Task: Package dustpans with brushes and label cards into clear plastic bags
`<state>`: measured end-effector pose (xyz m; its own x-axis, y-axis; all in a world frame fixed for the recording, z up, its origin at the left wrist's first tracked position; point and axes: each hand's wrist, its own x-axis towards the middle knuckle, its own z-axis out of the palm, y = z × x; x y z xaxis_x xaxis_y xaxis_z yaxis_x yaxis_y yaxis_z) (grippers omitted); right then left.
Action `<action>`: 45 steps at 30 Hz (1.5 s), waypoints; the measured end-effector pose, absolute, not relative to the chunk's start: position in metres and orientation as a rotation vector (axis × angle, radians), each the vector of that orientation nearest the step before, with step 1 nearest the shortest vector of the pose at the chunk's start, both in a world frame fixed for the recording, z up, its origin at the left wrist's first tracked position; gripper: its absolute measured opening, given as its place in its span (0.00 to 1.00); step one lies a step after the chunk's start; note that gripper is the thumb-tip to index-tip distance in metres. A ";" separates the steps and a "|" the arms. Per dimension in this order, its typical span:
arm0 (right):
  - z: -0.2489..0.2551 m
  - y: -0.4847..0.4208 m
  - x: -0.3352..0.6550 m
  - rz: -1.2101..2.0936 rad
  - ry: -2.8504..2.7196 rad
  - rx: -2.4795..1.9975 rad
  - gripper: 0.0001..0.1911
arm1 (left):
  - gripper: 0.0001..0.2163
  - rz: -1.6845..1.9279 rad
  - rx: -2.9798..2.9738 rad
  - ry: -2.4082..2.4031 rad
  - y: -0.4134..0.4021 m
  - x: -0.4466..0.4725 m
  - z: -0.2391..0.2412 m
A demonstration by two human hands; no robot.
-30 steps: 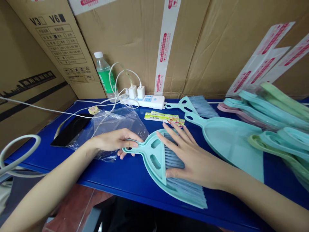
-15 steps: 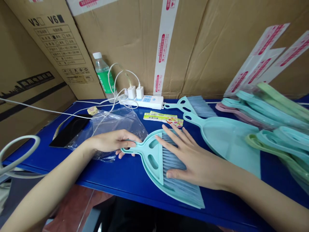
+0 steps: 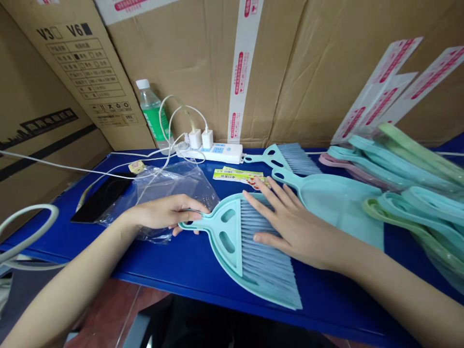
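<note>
My left hand (image 3: 170,212) is wrapped round the stacked handles of a turquoise hand brush (image 3: 226,237) and a matching dustpan (image 3: 232,280). The brush lies in the pan, its blue-grey bristles fanning toward the right. My right hand (image 3: 290,227) is spread, palm down, with fingers over the upper part of the bristles; whether it presses on them I cannot tell. Beyond it lies a second turquoise dustpan (image 3: 340,198), partly behind my right hand and forearm. A second brush (image 3: 286,158) sits behind that pan's handle.
A clear plastic bag (image 3: 181,179) and a black flat object (image 3: 101,198) lie on the blue table at left. At the back are a power strip (image 3: 224,153) with cables, a bottle (image 3: 155,116) and printed strips (image 3: 235,175). Bagged brush sets (image 3: 409,164) pile up at right, before cardboard boxes.
My right hand has shifted up and to the right over the bristles, uncovering more of them. My left hand keeps its grip on the handles. The whole view has slid slightly.
</note>
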<state>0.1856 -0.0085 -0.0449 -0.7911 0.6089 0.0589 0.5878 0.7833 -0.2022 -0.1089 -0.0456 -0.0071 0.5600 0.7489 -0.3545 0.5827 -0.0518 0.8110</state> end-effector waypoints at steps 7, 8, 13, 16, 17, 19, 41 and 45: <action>-0.027 0.008 0.183 -0.080 -2.736 -1.106 0.36 | 0.12 0.055 1.901 1.096 -0.053 -0.111 0.006; -0.022 0.010 0.179 -0.145 -2.738 -1.141 0.34 | 0.12 0.036 1.954 1.102 -0.054 -0.112 0.008; 0.008 0.025 0.145 -0.241 -2.851 -1.342 0.25 | 0.12 -0.079 2.087 1.138 -0.058 -0.113 0.015; 0.014 0.042 0.122 -0.204 -2.878 -1.409 0.19 | 0.12 -0.079 2.126 1.163 -0.057 -0.113 0.016; 0.013 0.048 0.116 -0.191 -2.886 -1.423 0.18 | 0.11 -0.068 2.136 1.161 -0.057 -0.113 0.016; 0.009 0.061 0.106 -0.148 -2.906 -1.448 0.18 | 0.10 -0.047 2.143 1.153 -0.056 -0.114 0.015; -0.002 0.080 0.117 0.079 -2.672 -1.203 0.12 | 0.10 -0.027 2.147 1.119 -0.056 -0.115 0.012; 0.007 0.064 0.131 0.042 -2.543 -1.083 0.22 | 0.11 -0.037 2.141 1.138 -0.057 -0.114 0.014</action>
<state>0.1309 0.0642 0.0073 -0.6339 0.7008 0.3272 0.6897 0.7036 -0.1710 -0.1138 -0.0574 0.0141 0.6135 0.7166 -0.3318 0.7367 -0.3681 0.5672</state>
